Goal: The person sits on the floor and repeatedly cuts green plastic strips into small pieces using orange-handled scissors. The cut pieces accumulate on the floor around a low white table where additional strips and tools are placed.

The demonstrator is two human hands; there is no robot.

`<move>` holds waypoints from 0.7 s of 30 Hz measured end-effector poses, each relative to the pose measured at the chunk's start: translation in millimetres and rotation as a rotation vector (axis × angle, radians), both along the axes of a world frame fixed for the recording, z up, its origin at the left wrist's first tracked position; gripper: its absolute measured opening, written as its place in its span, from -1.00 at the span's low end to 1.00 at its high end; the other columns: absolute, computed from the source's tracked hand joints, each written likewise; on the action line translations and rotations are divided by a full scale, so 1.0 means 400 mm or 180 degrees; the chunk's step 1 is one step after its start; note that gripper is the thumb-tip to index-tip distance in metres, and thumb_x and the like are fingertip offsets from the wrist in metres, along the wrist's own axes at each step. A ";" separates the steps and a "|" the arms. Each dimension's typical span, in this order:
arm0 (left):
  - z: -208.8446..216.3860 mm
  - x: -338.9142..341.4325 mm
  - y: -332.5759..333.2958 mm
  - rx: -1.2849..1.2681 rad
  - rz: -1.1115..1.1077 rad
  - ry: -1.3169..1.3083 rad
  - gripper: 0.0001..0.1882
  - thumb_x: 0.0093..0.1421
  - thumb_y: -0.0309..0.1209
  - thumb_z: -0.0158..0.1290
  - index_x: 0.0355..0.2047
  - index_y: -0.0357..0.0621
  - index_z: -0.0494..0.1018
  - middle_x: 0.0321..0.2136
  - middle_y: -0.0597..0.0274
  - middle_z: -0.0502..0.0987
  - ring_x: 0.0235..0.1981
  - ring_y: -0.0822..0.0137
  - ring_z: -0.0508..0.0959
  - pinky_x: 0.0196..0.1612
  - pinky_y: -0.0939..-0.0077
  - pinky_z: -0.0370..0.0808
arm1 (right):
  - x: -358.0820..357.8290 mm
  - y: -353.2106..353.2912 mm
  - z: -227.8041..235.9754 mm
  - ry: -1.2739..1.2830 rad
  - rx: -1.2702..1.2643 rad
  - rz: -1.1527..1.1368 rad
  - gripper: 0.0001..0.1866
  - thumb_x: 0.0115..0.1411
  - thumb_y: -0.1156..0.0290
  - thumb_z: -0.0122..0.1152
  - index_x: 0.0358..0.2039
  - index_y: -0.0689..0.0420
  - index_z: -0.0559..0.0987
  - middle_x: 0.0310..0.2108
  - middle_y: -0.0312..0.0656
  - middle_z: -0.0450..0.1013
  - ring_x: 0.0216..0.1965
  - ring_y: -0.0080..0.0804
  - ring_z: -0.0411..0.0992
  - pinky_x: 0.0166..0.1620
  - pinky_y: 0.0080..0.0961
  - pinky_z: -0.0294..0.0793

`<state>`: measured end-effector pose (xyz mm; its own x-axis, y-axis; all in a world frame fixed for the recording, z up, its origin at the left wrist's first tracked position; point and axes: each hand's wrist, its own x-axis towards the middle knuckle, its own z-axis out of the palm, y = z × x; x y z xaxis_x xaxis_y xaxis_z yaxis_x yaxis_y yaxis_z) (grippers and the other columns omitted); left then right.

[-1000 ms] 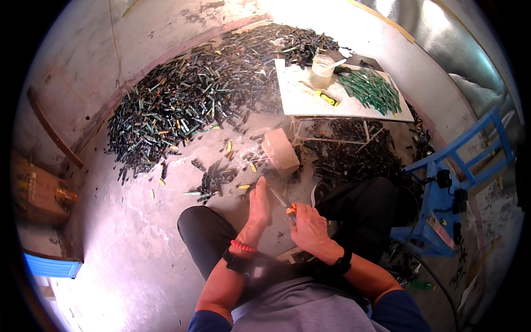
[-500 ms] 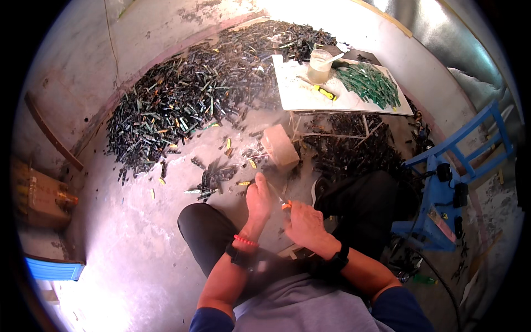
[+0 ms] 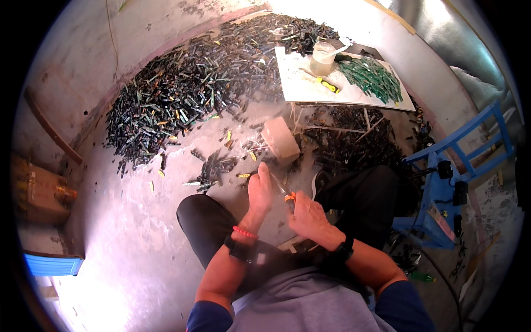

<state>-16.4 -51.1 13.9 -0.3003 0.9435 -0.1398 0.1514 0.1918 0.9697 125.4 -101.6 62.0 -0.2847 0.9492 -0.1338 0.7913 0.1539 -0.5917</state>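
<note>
I sit on the floor with my knees apart. My left hand (image 3: 260, 191) reaches forward between my legs, its fingers pinching a thin pale stick. Just beside it my right hand (image 3: 307, 217) grips a small knife with an orange handle (image 3: 290, 196), whose blade meets the stick. Both wrists wear dark bands, and the left one also has a red bracelet. A big heap of dark thin sticks (image 3: 193, 94) covers the floor ahead. A small loose bunch (image 3: 213, 166) lies nearer my left hand.
A white board (image 3: 301, 88) at the upper right carries a clear jar (image 3: 322, 58), a yellow cutter (image 3: 329, 86) and a pile of green sticks (image 3: 371, 77). A pale block (image 3: 281, 141) sits before my hands. A blue frame (image 3: 442, 177) stands at the right, a wooden box (image 3: 38, 191) at the left.
My hands stay close together on the stick and knife, shifting only slightly. The view has tilted a little, nothing else has moved.
</note>
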 end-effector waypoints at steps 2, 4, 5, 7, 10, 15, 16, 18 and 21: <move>-0.018 0.000 0.002 -0.0055 -0.0006 -0.0284 -0.37 0.32 0.02 -0.35 -0.67 -0.27 0.29 -0.79 0.31 0.26 -0.72 0.45 0.25 -0.61 0.41 0.22 | 0.020 0.022 -0.005 -0.0239 0.0298 0.0157 -0.73 0.02 0.41 0.10 -0.32 0.29 0.33 -0.41 0.12 0.40 -0.30 0.06 0.40 -0.27 -0.14 0.39; -0.051 0.002 0.005 -0.0260 -0.0039 -0.0811 -0.39 0.32 0.01 -0.33 -0.64 -0.26 0.31 -0.77 0.31 0.27 -0.71 0.45 0.26 -0.61 0.41 0.22 | 0.061 0.062 -0.031 -0.0569 0.0741 0.0427 -0.76 -0.01 0.43 0.11 -0.35 0.25 0.35 -0.43 0.04 0.39 -0.36 0.00 0.40 -0.32 -0.18 0.39; -0.055 0.000 0.004 -0.0424 -0.0135 -0.0998 -0.41 0.31 0.00 -0.33 -0.63 -0.25 0.32 -0.75 0.30 0.29 -0.70 0.45 0.26 -0.62 0.42 0.22 | 0.081 0.085 -0.031 -0.0782 0.0982 0.0660 -0.78 -0.03 0.43 0.10 -0.37 0.22 0.35 -0.46 0.00 0.37 -0.38 -0.04 0.39 -0.35 -0.21 0.38; -0.060 -0.010 0.001 -0.0748 -0.0321 -0.1374 -0.44 0.31 -0.02 -0.32 -0.60 -0.24 0.33 -0.73 0.29 0.33 -0.69 0.44 0.28 -0.63 0.45 0.20 | 0.119 0.139 -0.023 -0.1208 0.1469 0.1131 -0.82 -0.06 0.44 0.10 -0.42 0.17 0.36 -0.50 -0.10 0.33 -0.44 -0.14 0.37 -0.40 -0.27 0.37; -0.090 -0.008 -0.003 -0.0568 -0.0674 -0.1098 -0.51 0.29 -0.03 -0.30 -0.60 -0.13 0.32 -0.71 0.35 0.32 -0.72 0.45 0.24 -0.67 0.50 0.14 | 0.157 0.209 0.007 -0.1394 0.2080 0.1700 -0.87 -0.08 0.45 0.09 -0.48 0.14 0.36 -0.55 -0.16 0.28 -0.47 -0.21 0.34 -0.44 -0.35 0.34; -0.022 -0.025 -0.003 -0.1556 -0.0705 -0.2727 -0.57 0.26 -0.01 -0.28 -0.63 0.02 0.23 -0.75 0.43 0.19 -0.76 0.49 0.14 -0.70 0.57 0.05 | 0.151 0.191 0.027 -0.0580 0.0325 0.1611 -0.77 -0.02 0.45 0.11 -0.32 0.22 0.38 -0.43 0.00 0.41 -0.40 0.03 0.40 -0.32 -0.22 0.40; -0.015 -0.025 0.002 -0.1538 -0.0748 -0.2791 -0.57 0.25 0.00 -0.27 -0.65 0.05 0.21 -0.75 0.44 0.16 -0.76 0.49 0.12 -0.71 0.58 0.04 | 0.156 0.169 -0.010 -0.0039 0.0092 0.1508 -0.79 0.01 0.45 0.09 -0.32 0.21 0.38 -0.49 -0.06 0.40 -0.45 -0.07 0.40 -0.37 -0.29 0.39; -0.010 -0.024 0.001 -0.1378 -0.0885 -0.2998 -0.55 0.25 0.02 -0.27 -0.66 0.04 0.22 -0.76 0.44 0.17 -0.76 0.49 0.12 -0.71 0.59 0.03 | 0.155 0.123 -0.050 0.1222 -0.1179 0.0987 -0.85 0.05 0.44 0.05 -0.35 0.18 0.36 -0.54 -0.17 0.37 -0.52 -0.27 0.36 -0.44 -0.42 0.35; -0.030 -0.043 -0.002 -0.1244 -0.1014 -0.3199 -0.52 0.25 0.03 -0.27 -0.69 0.04 0.22 -0.78 0.44 0.15 -0.77 0.49 0.12 -0.71 0.60 0.02 | 0.139 0.094 -0.032 0.2417 -0.3007 0.0222 -0.91 0.09 0.42 0.00 -0.40 0.12 0.33 -0.54 -0.31 0.30 -0.56 -0.55 0.26 -0.49 -0.61 0.26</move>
<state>-33.7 -51.9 1.9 0.3623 0.7955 -0.4857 -0.5688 0.6015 0.5609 181.1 -64.0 49.1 -0.6379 0.5473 -0.5417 0.2016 -0.5603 -0.8034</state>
